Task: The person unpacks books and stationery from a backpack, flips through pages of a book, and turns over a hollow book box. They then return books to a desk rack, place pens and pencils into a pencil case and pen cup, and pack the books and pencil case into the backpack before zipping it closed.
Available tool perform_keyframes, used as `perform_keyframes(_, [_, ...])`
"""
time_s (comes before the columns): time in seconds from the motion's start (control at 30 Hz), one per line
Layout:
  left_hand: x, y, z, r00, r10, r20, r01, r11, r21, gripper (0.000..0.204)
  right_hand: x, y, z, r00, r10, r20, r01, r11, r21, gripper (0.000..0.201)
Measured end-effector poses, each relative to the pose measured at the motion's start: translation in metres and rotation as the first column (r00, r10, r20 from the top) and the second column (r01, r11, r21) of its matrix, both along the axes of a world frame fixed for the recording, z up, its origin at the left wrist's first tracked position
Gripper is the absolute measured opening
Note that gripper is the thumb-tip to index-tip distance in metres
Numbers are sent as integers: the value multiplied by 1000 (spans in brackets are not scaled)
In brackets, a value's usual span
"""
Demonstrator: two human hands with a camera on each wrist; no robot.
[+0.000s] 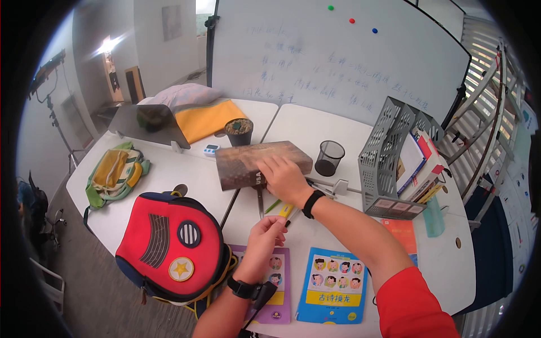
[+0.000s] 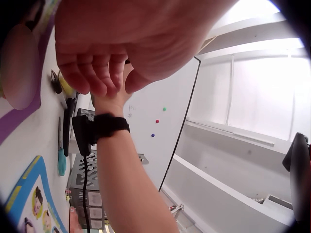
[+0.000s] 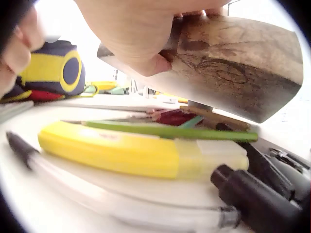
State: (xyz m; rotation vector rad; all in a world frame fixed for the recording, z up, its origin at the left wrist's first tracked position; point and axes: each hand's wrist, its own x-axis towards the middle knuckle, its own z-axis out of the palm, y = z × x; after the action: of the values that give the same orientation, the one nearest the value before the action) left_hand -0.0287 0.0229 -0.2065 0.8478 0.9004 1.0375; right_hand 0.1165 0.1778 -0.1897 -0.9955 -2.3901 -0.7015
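Observation:
My right hand grips a brown patterned box marked "USA", fingers over its top and thumb against its near side. In the right wrist view the box is tilted above a loose pile of stationery. A yellow highlighter, a green pencil and a clear pen with a black tip lie on the white table below. My left hand hovers in front of the pile, just left of the highlighter. Its fingers are loosely bent and hold nothing in the left wrist view.
A red backpack stands at the left, near a purple book and a blue book. Behind the box are a potted plant and a black mesh pen cup. A grey file rack holds books on the right.

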Motion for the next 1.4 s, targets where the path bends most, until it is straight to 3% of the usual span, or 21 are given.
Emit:
perform_keyframes(0.07, [-1, 0, 0, 1000, 13, 20, -13, 1000, 6, 21, 7, -13, 16, 942, 67, -328, -70, 998, 3, 61])
perform_keyframes(0.13, [-1, 0, 0, 998, 52, 41, -51, 998, -24, 23, 16, -31, 38, 910, 98, -404, -81, 995, 60, 63])
perform_keyframes(0.17, [1, 0, 2, 998, 44, 48, -43, 999, -22, 23, 19, -46, 49, 820, 42, -571, -69, 997, -27, 64])
perform_keyframes(0.23, [4, -4, 5, 994, 103, -24, -102, 994, 31, 42, 27, -73, 63, 582, -50, -812, -96, 987, -130, 61])
perform_keyframes(0.27, [5, -6, 4, 990, 132, -58, -128, 990, 56, 53, 34, -88, 70, 526, -75, -847, -93, 985, -145, 56])
perform_keyframes(0.33, [6, -4, 0, 985, 170, -28, -167, 983, 78, 71, 51, -109, 68, 219, -138, -966, -341, 917, -208, 49])
perform_keyframes(0.4, [8, -3, 4, 976, 196, 93, -205, 973, 103, 75, 66, -145, 78, 53, -307, -950, -528, 799, -288, 46])
perform_keyframes(0.43, [7, -7, 12, 984, 150, 98, -161, 980, 115, 75, 73, -161, 80, -40, -419, -907, -618, 724, -307, 48])
perform_keyframes(0.47, [4, -2, 8, 968, 22, 249, -60, 988, 145, 70, 76, -175, 83, -123, -528, -840, -705, 643, -301, 50])
perform_keyframes(0.53, [5, -5, 6, 947, -45, 318, 5, 992, 123, 66, 84, -193, 79, -126, -555, -822, -713, 627, -314, 55])
perform_keyframes(0.6, [4, -10, 7, 957, -59, 285, 34, 995, 93, 66, 93, -205, 72, -136, -577, -806, -724, 613, -317, 60])
perform_keyframes(0.67, [5, -11, 7, 965, -78, 250, 62, 995, 73, 66, 104, -213, 66, -19, -596, -803, -758, 533, -377, 69])
perform_keyframes(0.7, [7, -10, 3, 967, -67, 247, 47, 995, 85, 65, 107, -216, 64, -33, -593, -804, -757, 540, -367, 69])
perform_keyframes(0.77, [10, -8, -4, 970, -66, 233, 43, 994, 103, 65, 112, -221, 59, 87, -582, -809, -742, 504, -442, 74])
perform_keyframes(0.87, [12, -7, -10, 980, -56, 191, 27, 988, 151, 67, 122, -224, 53, 85, -619, -780, -766, 460, -449, 74])
perform_keyframes(1.07, [7, -8, -6, 945, -231, 231, 188, 962, 196, 82, 151, -219, 51, 7, -604, -797, -767, 508, -392, 77])
perform_keyframes(1.23, [16, -22, 13, 900, -433, 45, 413, 882, 226, 98, 167, -217, 63, -58, -604, -795, -708, 586, -394, 76])
perform_keyframes(1.4, [27, -34, 28, 879, -477, -8, 467, 856, 223, 105, 180, -219, 66, -32, -621, -783, -707, 568, -422, 76])
